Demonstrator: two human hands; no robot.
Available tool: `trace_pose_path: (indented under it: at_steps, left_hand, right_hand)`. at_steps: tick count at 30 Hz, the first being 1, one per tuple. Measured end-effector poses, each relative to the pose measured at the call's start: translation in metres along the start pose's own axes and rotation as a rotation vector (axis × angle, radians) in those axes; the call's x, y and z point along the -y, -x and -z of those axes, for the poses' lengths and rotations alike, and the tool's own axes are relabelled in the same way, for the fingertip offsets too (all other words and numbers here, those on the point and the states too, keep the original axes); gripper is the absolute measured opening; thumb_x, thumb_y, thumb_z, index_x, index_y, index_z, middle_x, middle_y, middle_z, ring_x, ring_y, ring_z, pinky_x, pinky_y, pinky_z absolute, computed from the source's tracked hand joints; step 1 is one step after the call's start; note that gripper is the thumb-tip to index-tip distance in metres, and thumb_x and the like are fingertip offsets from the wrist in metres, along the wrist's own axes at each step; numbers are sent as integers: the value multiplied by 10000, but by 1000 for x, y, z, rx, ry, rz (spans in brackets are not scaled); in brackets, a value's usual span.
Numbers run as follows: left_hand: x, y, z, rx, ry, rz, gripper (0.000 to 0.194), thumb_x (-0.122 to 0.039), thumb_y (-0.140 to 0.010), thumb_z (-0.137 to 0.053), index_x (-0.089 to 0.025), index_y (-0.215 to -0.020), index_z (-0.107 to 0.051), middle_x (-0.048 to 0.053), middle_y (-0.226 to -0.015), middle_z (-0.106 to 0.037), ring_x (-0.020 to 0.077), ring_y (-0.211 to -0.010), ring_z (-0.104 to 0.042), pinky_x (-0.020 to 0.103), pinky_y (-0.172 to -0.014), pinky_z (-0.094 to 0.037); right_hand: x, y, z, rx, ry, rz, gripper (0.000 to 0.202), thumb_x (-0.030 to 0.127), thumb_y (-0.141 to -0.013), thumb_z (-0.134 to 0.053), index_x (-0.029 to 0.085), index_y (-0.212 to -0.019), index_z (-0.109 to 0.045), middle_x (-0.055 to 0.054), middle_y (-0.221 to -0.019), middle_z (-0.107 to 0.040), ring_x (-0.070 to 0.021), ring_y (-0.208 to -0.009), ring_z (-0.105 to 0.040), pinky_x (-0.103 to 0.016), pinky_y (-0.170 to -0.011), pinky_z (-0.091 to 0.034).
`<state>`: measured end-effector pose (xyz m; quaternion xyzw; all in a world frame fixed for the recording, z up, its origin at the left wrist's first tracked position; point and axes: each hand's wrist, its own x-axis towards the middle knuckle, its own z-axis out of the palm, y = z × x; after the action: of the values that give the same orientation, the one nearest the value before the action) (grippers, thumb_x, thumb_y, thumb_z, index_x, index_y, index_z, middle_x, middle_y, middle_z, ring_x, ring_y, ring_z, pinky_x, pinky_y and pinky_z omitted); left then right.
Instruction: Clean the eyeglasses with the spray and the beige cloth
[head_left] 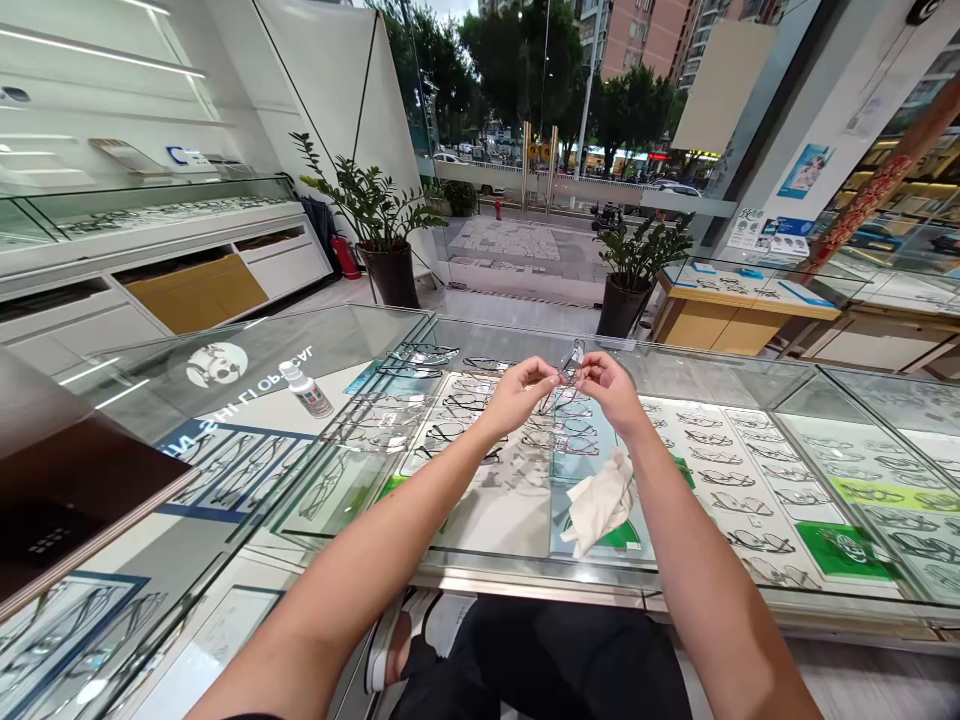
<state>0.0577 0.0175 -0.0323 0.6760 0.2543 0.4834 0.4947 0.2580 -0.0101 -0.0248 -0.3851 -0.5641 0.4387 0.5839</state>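
Both my hands meet above the glass counter, holding a pair of eyeglasses (572, 358) between them. My left hand (520, 392) pinches the frame from the left with thumb and fingers. From the other side, my right hand (606, 388) grips it the same way. The glasses are thin-framed and small in view, so which part each hand holds is hard to make out. Below my right hand a crumpled cream cloth (600, 502) lies on the glass. A white spray bottle (306, 390) stands on the counter to the left.
The glass display counter (487, 565) holds rows of eyeglasses (709, 438) under its top. A dark monitor-like panel (67, 480) juts in at the left. Beyond the counter stand two potted plants (390, 270) and a glass door (540, 170).
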Motion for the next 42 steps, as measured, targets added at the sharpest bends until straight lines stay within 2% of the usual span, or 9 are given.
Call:
trace_pose_path:
  at_steps: [9,15,21,24,28,30,33,37,42]
  left_hand:
    - [3,-2,6,-30,-84,-22,258,-448,-926,-700,-195,-905,-652,71,-979,-750,213,-967,-684,355,-924,-493]
    - [-3,0,6,13,-153,17,226,-418,-930,-673,-203,-875,-627,62,-963,-750,217,-960,-682,358,-910,-486]
    - [-4,0,5,68,-123,51,229,-417,-908,-690,-197,-874,-634,63,-952,-738,216,-943,-669,365,-907,-478]
    - [-3,-2,6,36,-32,72,267,-451,-881,-726,-199,-875,-637,60,-951,-744,215,-944,-669,368,-913,-478]
    - [-2,-4,6,-46,66,92,337,-508,-837,-777,-201,-877,-643,58,-969,-758,212,-972,-668,368,-940,-475]
    - [-2,-4,5,-46,96,87,364,-523,-812,-802,-200,-868,-645,48,-935,-748,206,-949,-662,360,-926,-477]
    - [0,-4,3,-31,110,79,395,-539,-783,-831,-197,-846,-644,20,-851,-705,179,-847,-627,333,-846,-474]
    - [2,-3,1,-16,108,81,404,-543,-771,-843,-195,-852,-655,30,-899,-722,184,-883,-641,336,-870,-479]
    - [4,-4,4,-77,128,89,400,-542,-774,-836,-197,-867,-656,58,-964,-763,214,-996,-680,367,-948,-494]
  right_hand:
    - [4,3,10,-369,519,255,159,240,-785,-670,226,-942,-697,-3,-832,-669,-188,-788,-543,-348,-794,-445]
    - [13,8,17,-539,827,397,75,248,-871,-646,234,-931,-689,-36,-918,-739,-230,-840,-553,-395,-860,-433]
    - [12,9,18,-599,967,455,52,259,-932,-632,237,-930,-679,-53,-927,-748,-250,-839,-549,-415,-861,-419]
    - [12,10,15,-616,1038,530,61,242,-949,-615,235,-922,-670,-66,-934,-738,-265,-881,-565,-429,-880,-425]
    - [14,14,-3,-513,1070,653,96,275,-967,-618,238,-897,-671,-88,-950,-728,-276,-927,-593,-435,-890,-447]
    - [12,17,-16,-404,1000,640,131,308,-981,-619,240,-882,-672,-69,-884,-710,-253,-862,-592,-410,-842,-458]
    - [6,19,-30,-313,827,507,159,355,-976,-638,238,-874,-669,-29,-797,-668,-214,-771,-560,-363,-760,-455]
    - [-3,15,-32,-329,624,333,171,374,-928,-657,236,-828,-663,-9,-784,-662,-186,-720,-531,-335,-715,-445]
    - [-5,11,-25,-370,516,238,186,384,-885,-657,228,-783,-652,5,-754,-633,-168,-697,-514,-320,-700,-433]
